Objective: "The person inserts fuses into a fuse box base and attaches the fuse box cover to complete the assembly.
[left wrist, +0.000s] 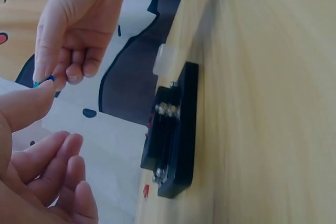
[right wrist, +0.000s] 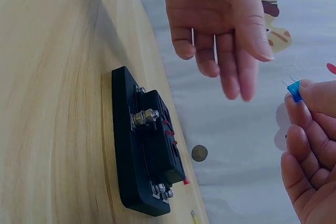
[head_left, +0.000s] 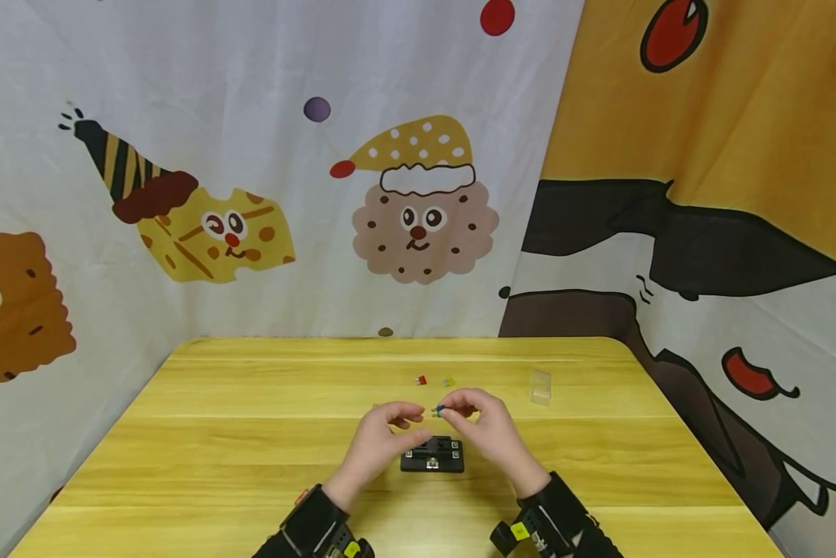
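Note:
Between thumb and forefinger my right hand (head_left: 486,428) pinches a small blue blade fuse (right wrist: 295,92), its two prongs pointing toward the left hand. Close by, my left hand (head_left: 381,438) holds nothing, its fingers loosely extended and apart from the fuse in the right wrist view. Below both hands lies a black fuse block (head_left: 431,465) on the table, with metal screw terminals and small red spots on its raised part. The left thumb overlaps the block's upper left corner in the head view.
Beyond the hands, a red blade fuse (head_left: 421,380) and a yellow one (head_left: 448,381) lie on the wooden table (head_left: 250,442). A clear plastic box (head_left: 540,387) is to their right. Printed curtains (head_left: 250,310) hang behind the table.

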A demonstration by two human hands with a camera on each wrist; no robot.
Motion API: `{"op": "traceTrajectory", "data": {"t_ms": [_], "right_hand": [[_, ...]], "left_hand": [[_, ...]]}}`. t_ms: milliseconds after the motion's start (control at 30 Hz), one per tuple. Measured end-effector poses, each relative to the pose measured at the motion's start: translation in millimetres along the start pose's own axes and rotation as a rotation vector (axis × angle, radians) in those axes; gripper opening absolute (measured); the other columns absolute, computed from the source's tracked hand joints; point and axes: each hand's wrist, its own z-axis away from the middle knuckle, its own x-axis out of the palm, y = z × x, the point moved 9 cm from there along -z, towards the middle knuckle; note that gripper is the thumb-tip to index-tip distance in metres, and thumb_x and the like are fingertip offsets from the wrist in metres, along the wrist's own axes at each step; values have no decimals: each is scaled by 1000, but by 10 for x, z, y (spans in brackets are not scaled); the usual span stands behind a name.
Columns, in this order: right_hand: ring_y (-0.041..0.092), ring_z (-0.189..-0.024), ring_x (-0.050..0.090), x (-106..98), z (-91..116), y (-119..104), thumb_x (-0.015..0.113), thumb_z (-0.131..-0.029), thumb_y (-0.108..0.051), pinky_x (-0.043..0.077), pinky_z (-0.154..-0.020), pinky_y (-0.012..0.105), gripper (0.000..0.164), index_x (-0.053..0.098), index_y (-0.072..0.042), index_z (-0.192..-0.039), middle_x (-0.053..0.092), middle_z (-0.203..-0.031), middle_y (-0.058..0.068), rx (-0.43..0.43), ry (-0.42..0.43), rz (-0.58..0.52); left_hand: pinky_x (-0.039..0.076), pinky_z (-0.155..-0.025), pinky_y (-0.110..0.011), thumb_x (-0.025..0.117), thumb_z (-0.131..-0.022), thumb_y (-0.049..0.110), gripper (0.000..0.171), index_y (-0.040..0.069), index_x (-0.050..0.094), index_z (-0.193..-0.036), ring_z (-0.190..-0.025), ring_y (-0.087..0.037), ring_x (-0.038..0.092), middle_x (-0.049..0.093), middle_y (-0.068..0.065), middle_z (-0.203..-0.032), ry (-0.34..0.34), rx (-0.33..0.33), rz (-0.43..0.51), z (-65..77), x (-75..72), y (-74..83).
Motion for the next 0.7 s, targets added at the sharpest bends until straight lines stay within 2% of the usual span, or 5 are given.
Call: {"op": "traceTrajectory", "data": {"t_ms": [133, 367, 700], "right_hand": [[15, -81, 56, 4, -14, 30, 74, -90, -16, 48, -76, 31, 5, 72, -15, -95, 66, -88, -6, 3, -6, 19], [13, -81, 56, 13, -34, 88, 74, -90, -18, 49, -75, 33, 5, 72, -16, -94, 64, -88, -8, -14, -15, 73], [9, -80, 56, 35, -64, 112, 75, -88, -13, 51, -73, 31, 10, 73, -20, -94, 62, -88, -13, -38, -21, 146]], "left_hand": [[50, -78, -42, 80, -84, 26, 45, 2, 67, -120, -100, -34, 60, 68, -8, -110, -26, -2, -76, 4, 11, -26], [51, -77, -42, 83, -81, 26, 53, 0, 65, -124, -100, -33, 60, 65, -11, -114, -72, 14, -203, 23, 33, -51], [51, -79, -43, 87, -75, 26, 60, -4, 64, -122, -98, -33, 61, 66, -15, -113, -126, 28, -306, 31, 56, -89]]}}
